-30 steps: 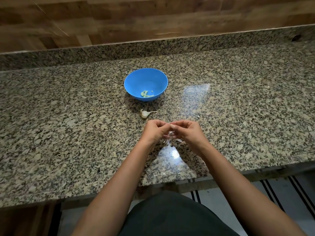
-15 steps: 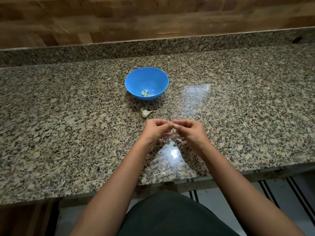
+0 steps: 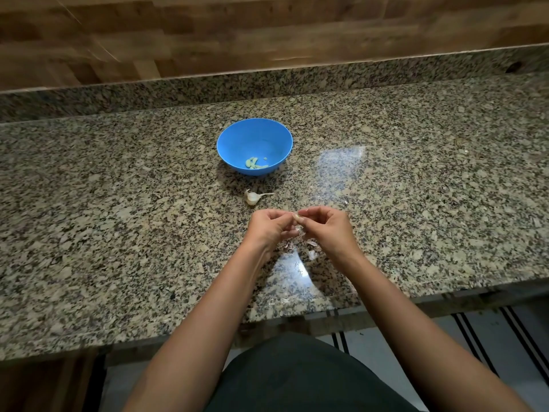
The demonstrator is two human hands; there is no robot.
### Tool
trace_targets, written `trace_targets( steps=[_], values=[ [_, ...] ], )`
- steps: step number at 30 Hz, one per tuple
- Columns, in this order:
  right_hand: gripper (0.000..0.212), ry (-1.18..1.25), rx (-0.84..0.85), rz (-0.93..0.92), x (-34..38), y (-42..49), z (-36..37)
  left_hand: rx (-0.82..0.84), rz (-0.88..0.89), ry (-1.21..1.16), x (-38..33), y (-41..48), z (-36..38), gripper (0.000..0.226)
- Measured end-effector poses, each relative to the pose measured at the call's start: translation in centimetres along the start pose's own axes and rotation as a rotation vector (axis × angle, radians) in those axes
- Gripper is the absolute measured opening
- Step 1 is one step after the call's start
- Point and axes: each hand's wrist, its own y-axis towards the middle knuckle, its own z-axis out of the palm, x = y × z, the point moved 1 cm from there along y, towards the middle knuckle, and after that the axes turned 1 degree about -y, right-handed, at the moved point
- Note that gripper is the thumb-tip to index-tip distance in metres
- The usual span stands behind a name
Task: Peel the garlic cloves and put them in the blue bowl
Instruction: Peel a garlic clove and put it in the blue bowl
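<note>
A blue bowl stands on the granite counter with a few peeled pale cloves at its bottom. Just in front of it lies the rest of a garlic bulb with its dry stalk pointing right. Nearer to me, my left hand and my right hand meet fingertip to fingertip above the counter, both pinching one small garlic clove, which the fingers mostly hide. Bits of papery skin lie on the counter under my hands.
The granite counter runs left and right, with a low granite upstand and a wood-look wall behind. Its front edge is close to my body. Below at the right is a pale floor with dark stripes.
My hands stay together on the clove; my fingers have shifted slightly as they work at its skin. The bowl and the bulb have not moved.
</note>
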Motion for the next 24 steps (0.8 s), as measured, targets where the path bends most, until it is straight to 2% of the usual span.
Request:
trace_targets(
  steps=[3,7,12,14,17,21,24],
  values=[
    [0.005,-0.055,0.023,-0.026,0.3,0.2,0.1,-0.002,0.032,0.094,-0.1,0.2,0.0,0.019],
    [0.01,-0.01,0.04,0.004,0.4,0.3,0.2,0.021,0.037,0.156,-0.2,0.1,0.3,0.024],
    [0.014,0.335,0.015,0.169,0.4,0.5,0.5,0.058,0.11,0.249,-0.7,-0.4,0.7,0.027],
    [0.01,0.372,-0.036,0.202,0.3,0.9,0.0,0.03,0.158,0.334,-0.8,-0.1,0.3,0.025],
    [0.008,0.122,-0.057,0.168,-0.1,1.4,-1.4,-0.069,0.181,0.483,-0.7,0.2,-0.8,0.019],
    [0.004,-0.278,-0.003,0.109,0.0,1.7,-1.9,-0.152,0.246,0.744,-0.4,-0.3,-1.4,0.007],
    [0.018,-0.535,-0.02,0.041,0.0,2.4,-1.4,-0.128,0.282,0.834,-0.1,-0.4,-1.1,0.007]
  ],
)
